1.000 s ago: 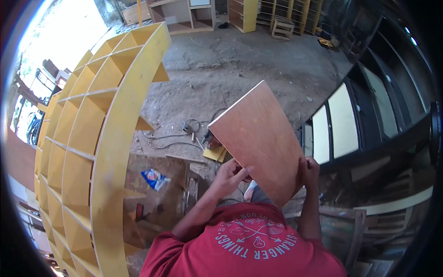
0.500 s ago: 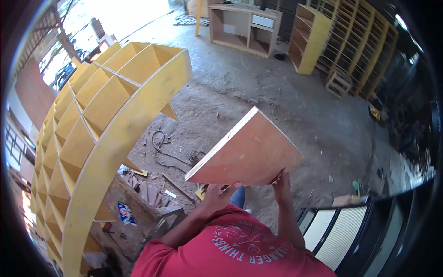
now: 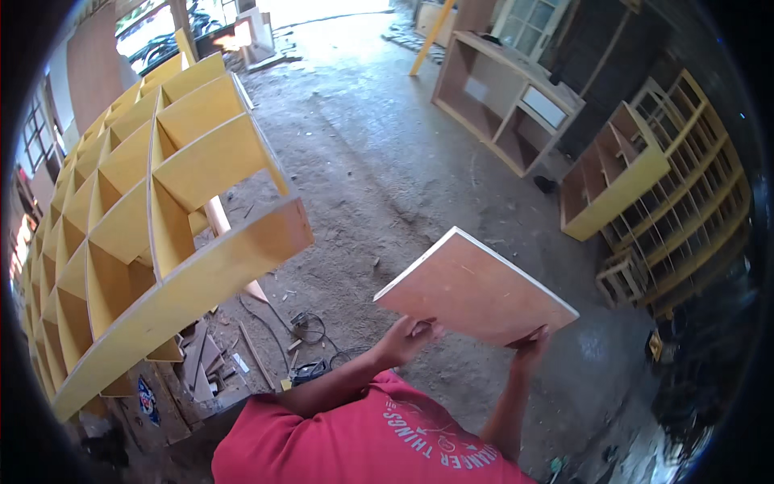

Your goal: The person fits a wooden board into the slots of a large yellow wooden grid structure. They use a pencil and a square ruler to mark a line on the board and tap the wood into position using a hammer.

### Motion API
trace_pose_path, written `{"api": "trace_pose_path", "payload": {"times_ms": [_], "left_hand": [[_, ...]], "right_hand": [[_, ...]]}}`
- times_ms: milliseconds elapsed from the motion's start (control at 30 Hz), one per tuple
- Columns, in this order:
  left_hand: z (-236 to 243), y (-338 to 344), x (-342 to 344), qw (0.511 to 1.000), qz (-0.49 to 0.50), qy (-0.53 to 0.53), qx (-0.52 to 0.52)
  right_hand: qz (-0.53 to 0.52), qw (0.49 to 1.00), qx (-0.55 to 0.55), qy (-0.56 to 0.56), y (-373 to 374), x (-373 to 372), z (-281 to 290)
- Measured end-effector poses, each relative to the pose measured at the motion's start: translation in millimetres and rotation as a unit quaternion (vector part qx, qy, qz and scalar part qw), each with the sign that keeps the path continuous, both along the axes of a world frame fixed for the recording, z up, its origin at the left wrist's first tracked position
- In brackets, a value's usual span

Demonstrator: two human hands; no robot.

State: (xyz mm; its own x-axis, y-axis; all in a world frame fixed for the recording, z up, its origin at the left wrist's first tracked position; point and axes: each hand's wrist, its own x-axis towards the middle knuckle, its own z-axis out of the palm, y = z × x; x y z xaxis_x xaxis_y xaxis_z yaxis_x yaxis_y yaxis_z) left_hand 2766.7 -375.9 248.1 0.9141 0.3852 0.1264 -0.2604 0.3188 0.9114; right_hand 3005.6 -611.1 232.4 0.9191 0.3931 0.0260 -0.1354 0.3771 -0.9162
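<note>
Wooden panel [image 3: 476,286] up in both hands, not yet set down

From where I stand, the left hand [image 3: 407,339] is closed on the panel's near edge and the right hand [image 3: 528,345] pinches that edge farther right. Each grip is narrow, just the thickness of the board. The panel hangs tilted over the dusty floor [image 3: 363,185], right of the yellow lattice frame [image 3: 193,292] and well apart from it.

I'd call this midway: the piece is lifted, but rests against nothing and is joined to nothing.

Compared with half a second ago, the view has swung left. The black shelving at near right has gone from sight, the far cabinet [image 3: 520,68] sits farther right, and less of the panel's left edge faces up.
</note>
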Motion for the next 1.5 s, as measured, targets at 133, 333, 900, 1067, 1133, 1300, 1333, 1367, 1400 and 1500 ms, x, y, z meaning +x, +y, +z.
{"api": "trace_pose_path", "payload": {"times_ms": [133, 333, 900, 1067, 1133, 1300, 1333, 1367, 1400, 1500], "left_hand": [[21, 77, 71, 0.976, 0.087, 0.063, -0.190], [12, 202, 135, 0.955, 0.146, -0.015, -0.258], [60, 543, 196, 0.765, 0.565, -0.148, -0.271], [29, 642, 160, 0.674, 0.635, -0.238, -0.293], [23, 678, 148, 0.650, 0.659, -0.258, -0.277], [15, 746, 113, 0.551, 0.766, -0.218, -0.250], [26, 754, 107, 0.556, 0.762, -0.236, -0.235], [29, 762, 103, 0.539, 0.773, -0.239, -0.234], [31, 769, 99, 0.513, 0.796, -0.228, -0.226], [29, 787, 89, 0.439, 0.839, -0.235, -0.219]], "right_hand": [[-0.049, 0.995, -0.034, -0.086, 97, 124, 26], [0.049, 0.990, -0.053, -0.122, 265, 265, 13], [0.466, 0.872, 0.102, -0.110, 982, 305, 79], [0.534, 0.830, 0.095, -0.130, 1133, 231, 64], [0.562, 0.810, 0.099, -0.137, 1193, 205, 61], [0.618, 0.775, 0.085, -0.102, 1323, 122, 62], [0.632, 0.764, 0.082, -0.100, 1343, 103, 61], [0.639, 0.757, 0.089, -0.104, 1363, 82, 60], [0.647, 0.749, 0.096, -0.106, 1381, 63, 58], [0.736, 0.665, 0.098, -0.082, 1436, 7, 43]]}}
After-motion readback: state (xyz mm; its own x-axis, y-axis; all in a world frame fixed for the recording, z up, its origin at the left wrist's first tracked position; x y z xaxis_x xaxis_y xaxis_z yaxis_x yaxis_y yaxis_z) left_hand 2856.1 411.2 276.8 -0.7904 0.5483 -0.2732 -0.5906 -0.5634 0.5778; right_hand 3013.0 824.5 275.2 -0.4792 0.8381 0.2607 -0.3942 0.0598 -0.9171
